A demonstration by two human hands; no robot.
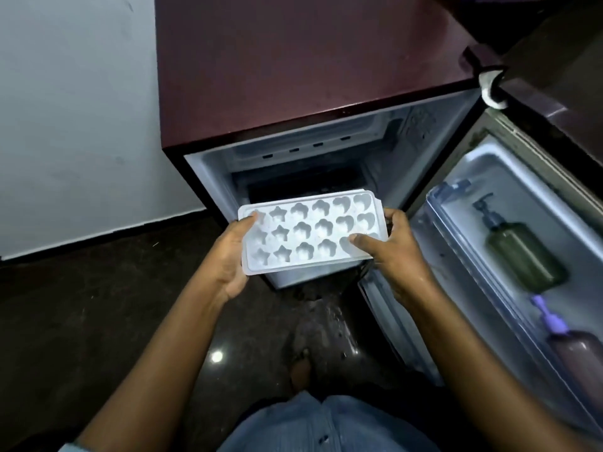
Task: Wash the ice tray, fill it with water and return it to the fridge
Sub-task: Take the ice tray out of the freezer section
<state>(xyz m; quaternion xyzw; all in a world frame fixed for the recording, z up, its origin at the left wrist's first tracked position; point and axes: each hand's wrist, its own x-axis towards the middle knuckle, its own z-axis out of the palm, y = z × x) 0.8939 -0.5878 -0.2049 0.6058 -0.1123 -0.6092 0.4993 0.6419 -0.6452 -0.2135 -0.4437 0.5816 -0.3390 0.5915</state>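
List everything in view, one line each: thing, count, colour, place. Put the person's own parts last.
ice tray: one, white, held level in front of the open fridge
fridge: one, maroon with a pale inside, against the wall
fridge door: one, pale liner, swung open on the right
green pump bottle: one, olive green, in the door shelf
bottle with purple pump: one, dark body, in the door shelf nearer the camera
wall: one, white, left of the fridge
floor: one, dark, glossy
blue garment: one, bottom edge
foot: one, on the floor below the tray
left hand: one, grips the tray's left end
right hand: one, grips its right end
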